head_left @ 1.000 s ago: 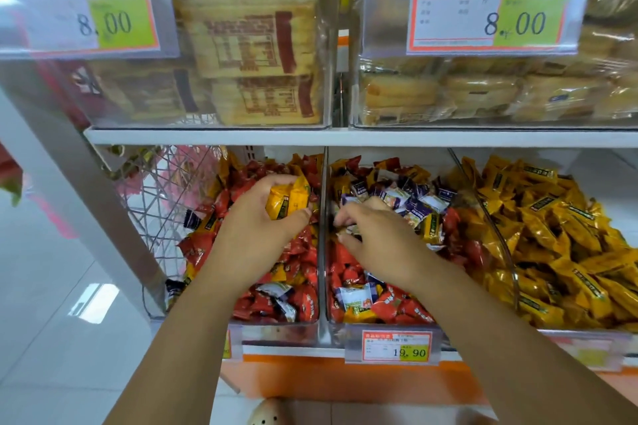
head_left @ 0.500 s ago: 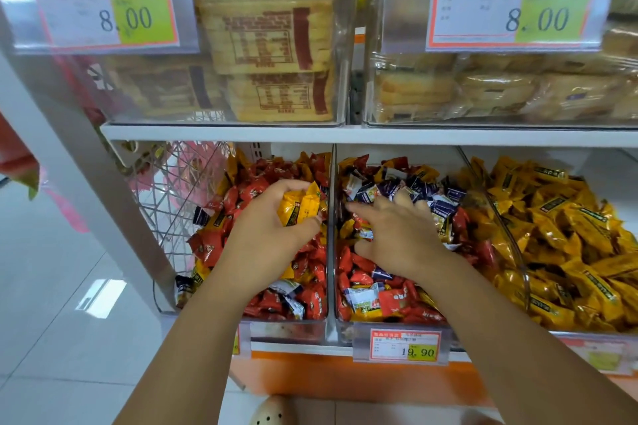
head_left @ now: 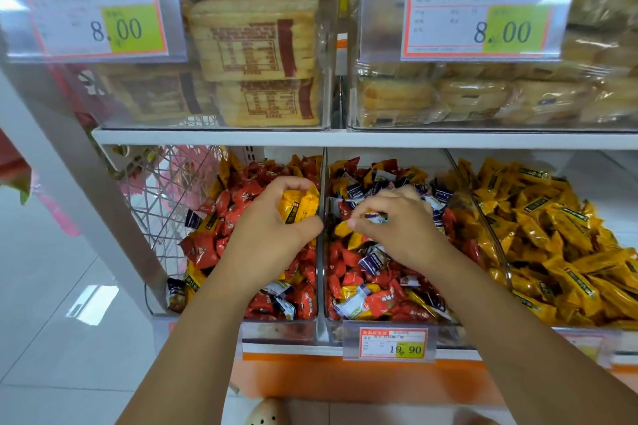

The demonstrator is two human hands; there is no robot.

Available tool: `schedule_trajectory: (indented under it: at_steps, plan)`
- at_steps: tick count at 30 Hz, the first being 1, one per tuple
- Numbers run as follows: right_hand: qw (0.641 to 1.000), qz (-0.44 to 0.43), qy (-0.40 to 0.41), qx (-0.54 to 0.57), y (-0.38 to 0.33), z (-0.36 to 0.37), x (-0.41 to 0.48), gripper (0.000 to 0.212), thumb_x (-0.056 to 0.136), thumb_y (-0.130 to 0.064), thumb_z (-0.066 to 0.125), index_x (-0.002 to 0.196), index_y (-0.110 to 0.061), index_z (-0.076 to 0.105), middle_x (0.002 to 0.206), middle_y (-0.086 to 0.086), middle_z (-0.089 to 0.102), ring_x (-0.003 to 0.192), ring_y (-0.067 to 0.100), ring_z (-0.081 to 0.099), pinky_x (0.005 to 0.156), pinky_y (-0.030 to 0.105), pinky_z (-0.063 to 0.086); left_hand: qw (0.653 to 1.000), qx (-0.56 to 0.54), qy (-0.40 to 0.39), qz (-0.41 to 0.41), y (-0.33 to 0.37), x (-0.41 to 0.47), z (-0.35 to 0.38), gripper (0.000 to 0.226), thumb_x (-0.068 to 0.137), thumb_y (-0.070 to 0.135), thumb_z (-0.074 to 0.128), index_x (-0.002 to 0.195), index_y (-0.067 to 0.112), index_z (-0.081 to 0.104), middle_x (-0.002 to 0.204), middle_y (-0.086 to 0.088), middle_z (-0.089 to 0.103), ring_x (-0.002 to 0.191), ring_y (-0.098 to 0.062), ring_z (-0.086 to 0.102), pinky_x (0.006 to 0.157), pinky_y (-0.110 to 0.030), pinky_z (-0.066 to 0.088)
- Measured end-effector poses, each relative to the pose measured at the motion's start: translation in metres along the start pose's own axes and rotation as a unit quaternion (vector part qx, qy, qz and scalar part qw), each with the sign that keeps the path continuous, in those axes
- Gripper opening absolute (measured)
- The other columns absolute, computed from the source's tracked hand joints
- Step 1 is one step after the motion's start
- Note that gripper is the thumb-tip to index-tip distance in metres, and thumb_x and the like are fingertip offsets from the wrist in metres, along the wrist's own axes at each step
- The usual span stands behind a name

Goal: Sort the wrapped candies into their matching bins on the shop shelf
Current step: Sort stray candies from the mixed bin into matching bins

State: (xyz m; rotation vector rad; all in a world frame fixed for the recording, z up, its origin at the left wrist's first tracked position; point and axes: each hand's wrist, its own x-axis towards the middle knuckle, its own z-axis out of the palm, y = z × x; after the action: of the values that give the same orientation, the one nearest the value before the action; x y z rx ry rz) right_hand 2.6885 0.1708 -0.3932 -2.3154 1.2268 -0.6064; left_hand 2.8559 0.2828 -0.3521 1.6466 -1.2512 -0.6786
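Yellow candies (head_left: 299, 206) sit bunched in the curled fingers of the left hand (head_left: 269, 238) over the red bin (head_left: 276, 331); right hand (head_left: 407, 231) fingers pinch 1 purple-white candy (head_left: 375, 217) in the mixed middle bin (head_left: 335, 329). I'd lift it clear, keep the bunch tight, and unload at the yellow bin (head_left: 504, 266).

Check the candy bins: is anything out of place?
Yes. The middle bin is a jumble of red, yellow and purple-white candies, and the mostly red left bin holds stray yellow and purple ones.
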Motion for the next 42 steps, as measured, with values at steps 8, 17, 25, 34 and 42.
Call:
schedule_trajectory:
  at_steps: [8,17,25,34,42]
  plan:
    - [0.964,0.051,-0.055,0.257,-0.007,-0.048,-0.019,0.005,0.087,-0.036,0.066,0.084,-0.033,0.069,0.102,-0.022,0.062,0.086,-0.005,0.055,0.076,0.016,0.04,0.985,0.16,-0.009,0.071,0.005,0.009,0.021,0.037,0.07,0.053,0.076,0.103,0.054,0.06,0.077,0.022,0.064,0.063,0.003,0.057,0.058,-0.024,0.046]
    - [0.873,0.087,-0.106,0.467,0.002,-0.053,-0.025,0.024,0.076,-0.027,0.07,0.094,-0.013,0.066,0.074,0.019,0.06,0.067,0.025,0.057,0.059,0.029,0.046,0.975,0.195,-0.033,0.104,0.013,0.013,0.033,0.025,0.075,0.049,0.072,0.098,0.053,0.065,0.069,0.032,0.059,0.061,0.01,0.053,0.051,-0.01,0.031]
    - [0.934,0.092,0.028,0.343,0.005,-0.055,-0.017,0.03,0.082,-0.01,0.071,0.105,-0.029,0.068,0.116,-0.005,0.064,0.09,0.013,0.067,0.081,0.027,0.053,0.985,0.149,0.024,0.089,0.004,0.022,0.033,0.019,0.079,0.049,0.069,0.097,0.043,0.069,0.078,0.018,0.066,0.065,-0.003,0.06,0.061,-0.031,0.051]
    - [0.973,0.059,0.121,0.187,0.006,-0.043,-0.025,0.02,0.081,-0.027,0.068,0.093,-0.042,0.066,0.075,0.001,0.066,0.065,0.019,0.062,0.062,0.032,0.051,0.988,0.144,0.03,0.055,0.017,0.018,0.04,0.007,0.081,0.045,0.068,0.083,0.048,0.062,0.06,0.021,0.061,0.05,-0.002,0.052,0.052,-0.024,0.039]
    - [0.927,0.106,0.206,0.296,0.021,-0.079,-0.042,0.017,0.083,-0.008,0.065,0.076,-0.022,0.059,0.046,-0.016,0.052,0.04,-0.002,0.043,0.043,0.01,0.031,0.995,0.08,0.001,0.052,0.047,0.014,0.076,0.014,0.082,0.042,0.069,0.095,0.038,0.064,0.061,0.014,0.064,0.052,-0.005,0.056,0.053,-0.025,0.046]
